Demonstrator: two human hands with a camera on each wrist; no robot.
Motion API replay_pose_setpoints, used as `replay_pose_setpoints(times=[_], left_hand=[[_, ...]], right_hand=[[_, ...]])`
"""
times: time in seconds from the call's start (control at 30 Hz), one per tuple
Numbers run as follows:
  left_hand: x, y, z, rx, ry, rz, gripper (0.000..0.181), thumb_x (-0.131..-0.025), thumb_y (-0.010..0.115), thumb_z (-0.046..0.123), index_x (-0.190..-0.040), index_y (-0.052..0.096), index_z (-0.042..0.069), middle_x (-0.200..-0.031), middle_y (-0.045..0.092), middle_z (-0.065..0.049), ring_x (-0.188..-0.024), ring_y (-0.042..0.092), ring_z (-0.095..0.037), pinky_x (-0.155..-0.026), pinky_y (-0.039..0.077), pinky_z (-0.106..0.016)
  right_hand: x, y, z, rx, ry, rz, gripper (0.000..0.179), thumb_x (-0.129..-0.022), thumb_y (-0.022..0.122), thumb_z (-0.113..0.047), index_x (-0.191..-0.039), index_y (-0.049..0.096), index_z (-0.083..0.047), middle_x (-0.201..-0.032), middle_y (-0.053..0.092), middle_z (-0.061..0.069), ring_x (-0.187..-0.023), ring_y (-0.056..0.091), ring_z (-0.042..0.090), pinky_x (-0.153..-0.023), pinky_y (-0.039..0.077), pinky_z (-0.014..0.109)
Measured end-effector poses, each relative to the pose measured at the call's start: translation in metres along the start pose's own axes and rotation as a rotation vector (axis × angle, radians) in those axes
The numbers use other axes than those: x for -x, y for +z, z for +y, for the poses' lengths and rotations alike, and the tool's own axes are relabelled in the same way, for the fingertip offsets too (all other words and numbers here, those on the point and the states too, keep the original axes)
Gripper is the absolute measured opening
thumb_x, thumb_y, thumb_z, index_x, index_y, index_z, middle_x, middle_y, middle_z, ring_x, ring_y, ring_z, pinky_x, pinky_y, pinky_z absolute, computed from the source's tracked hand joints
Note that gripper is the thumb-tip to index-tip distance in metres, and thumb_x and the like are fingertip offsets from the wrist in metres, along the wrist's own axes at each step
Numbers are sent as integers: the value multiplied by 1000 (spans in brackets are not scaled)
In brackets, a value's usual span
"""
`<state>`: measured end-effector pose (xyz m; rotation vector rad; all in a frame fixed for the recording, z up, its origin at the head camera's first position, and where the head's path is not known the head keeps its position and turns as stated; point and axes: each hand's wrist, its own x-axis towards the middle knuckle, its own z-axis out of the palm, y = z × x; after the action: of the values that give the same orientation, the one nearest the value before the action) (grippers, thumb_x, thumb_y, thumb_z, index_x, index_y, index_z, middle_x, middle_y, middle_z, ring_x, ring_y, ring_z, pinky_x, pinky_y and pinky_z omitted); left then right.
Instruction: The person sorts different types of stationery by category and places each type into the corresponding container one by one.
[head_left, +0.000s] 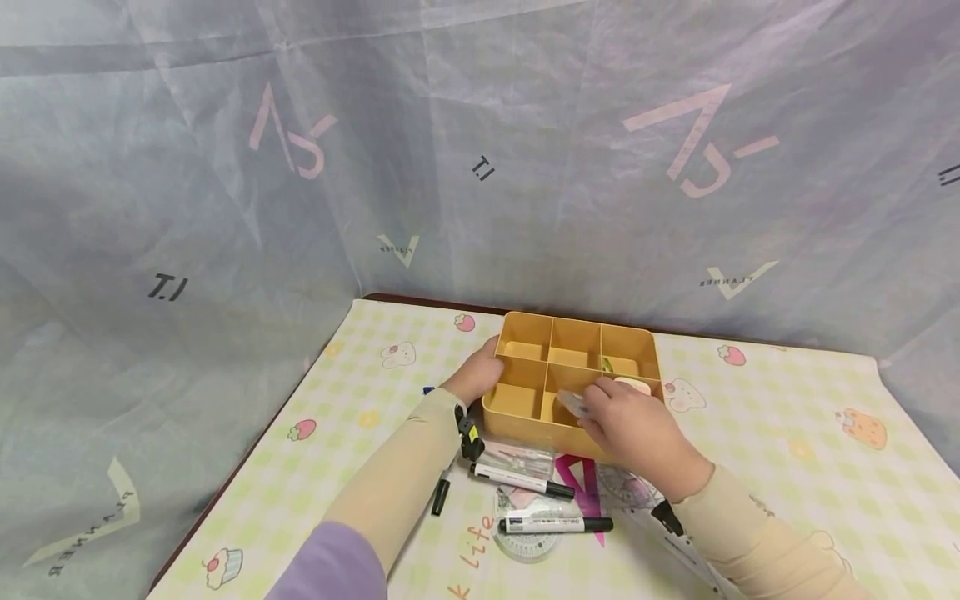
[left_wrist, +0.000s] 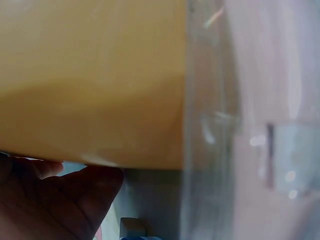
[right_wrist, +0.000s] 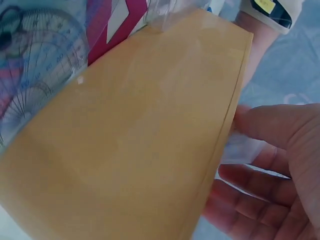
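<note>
A yellow organizer box [head_left: 525, 419] with several compartments stands near the back of the table. My left hand [head_left: 478, 372] rests against its left outer side, with thumb and fingertips at the wall in the left wrist view. Over the front middle compartment, my right hand [head_left: 637, 425] pinches a small translucent flat piece [head_left: 573, 404] between thumb and fingers. The right wrist view shows this clear piece [right_wrist: 242, 150] just beyond the box wall [right_wrist: 125, 135]; its kind cannot be made out. A pale rounded item [head_left: 633, 385] lies in the front right compartment, a green one [head_left: 607, 365] behind it.
Before the box lie two black-capped markers [head_left: 517, 481], a round clear protractor [head_left: 528, 546], a magenta triangular piece [head_left: 588, 483] and clear packets [head_left: 517, 457]. A black cap [head_left: 441, 497] lies to their left. A grey curtain [head_left: 480, 208] hangs behind the table.
</note>
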<state>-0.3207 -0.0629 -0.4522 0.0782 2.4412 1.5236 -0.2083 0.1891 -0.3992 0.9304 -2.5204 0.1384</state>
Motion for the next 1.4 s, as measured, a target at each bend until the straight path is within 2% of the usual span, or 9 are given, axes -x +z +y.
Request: replay_pose_setpoints(times=[0.23, 0.5, 0.7, 0.97, 1.2, 1.33, 1.4], left_hand=[[-1, 0, -1, -7, 9, 7, 68, -97, 37, 8, -162, 23, 20, -157, 41, -10, -134, 46, -29, -115, 33, -49], [-3, 1, -2, -17, -6, 10, 66, -99, 37, 12, -162, 22, 20, -159, 40, -8, -138, 43, -28, -117, 30, -49], [-1, 0, -1, -5, 3, -4, 66, -99, 36, 11, -162, 23, 20, -157, 41, -10, -134, 46, -29, -115, 34, -49], [0, -1, 0, 4, 6, -11, 67, -98, 36, 10, -163, 21, 20, -158, 40, -12, -132, 47, -29, -114, 35, -49], [-3, 0, -1, 0, 6, -3, 68, -97, 37, 10, -163, 21, 21, -157, 41, -11, -131, 48, -29, -113, 35, -49], [-2, -1, -1, -2, 12, -3, 69, -97, 37, 9, -163, 22, 20, -156, 42, -12, -131, 48, -30, -113, 36, -49], [-2, -1, -1, -1, 13, -5, 69, -97, 37, 9, -163, 22, 20, -155, 43, -12, -131, 49, -30, -113, 36, -49]], right_hand=[[0, 8, 4, -155, 76, -12, 32, -82, 85, -32, -97, 64, -15, -77, 63, -6, -63, 51, 9, -55, 47, 27], [-6, 23, 1, -240, 41, 28, 36, -78, 85, -37, -102, 71, -14, -89, 72, -5, -72, 63, 12, -68, 54, 34], [-8, 28, -5, -331, 81, -53, 38, -81, 83, -40, -107, 71, -15, -98, 71, -6, -86, 66, 14, -78, 56, 37], [-8, 24, -4, -363, 80, -109, 40, -79, 87, -33, -112, 71, -16, -105, 70, -5, -94, 67, 13, -83, 56, 37], [-6, 14, -1, -465, 173, -202, 52, -81, 86, -28, -126, 66, -12, -120, 68, 1, -106, 65, 21, -93, 54, 44], [-3, 5, 2, -468, 159, -166, 59, -81, 87, -25, -132, 62, -11, -128, 65, 4, -114, 63, 24, -96, 53, 46], [0, 0, 5, -451, 125, -114, 56, -80, 87, -23, -130, 63, -11, -126, 66, 3, -110, 64, 21, -90, 55, 44]])
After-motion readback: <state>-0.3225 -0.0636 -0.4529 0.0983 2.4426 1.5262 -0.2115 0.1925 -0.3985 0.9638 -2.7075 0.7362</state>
